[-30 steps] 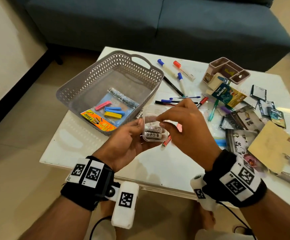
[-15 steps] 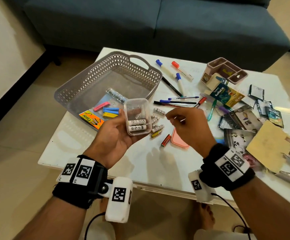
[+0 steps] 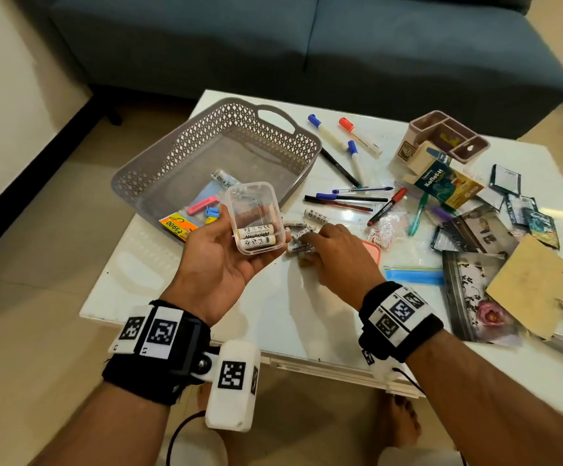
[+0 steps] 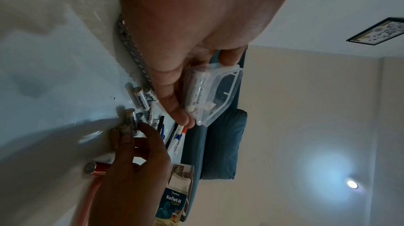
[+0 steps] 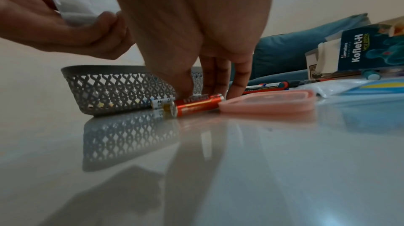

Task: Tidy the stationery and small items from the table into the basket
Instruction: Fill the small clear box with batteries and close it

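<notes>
Early in the tidy-up: basket (image 3: 159, 169) holding only a few packets, pens (image 3: 347, 198), cards and loose batteries (image 3: 302, 247) still across the table (image 3: 273, 314); left hand (image 3: 219, 264) cradling an open box (image 3: 254, 218) with 2 batteries, right hand (image 3: 337, 253) fingertips (image 5: 186, 91) down on the loose ones, grasp unclear.

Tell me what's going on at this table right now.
A person is packing loose batteries into a small clear box. The left hand holds the open box above the table; two batteries already lie inside. The right hand is down among the loose batteries, fingertips on one of them. A pink lid lies beside that hand. The grey basket holds only a few packets, while pens and cards are scattered outside it.
</notes>
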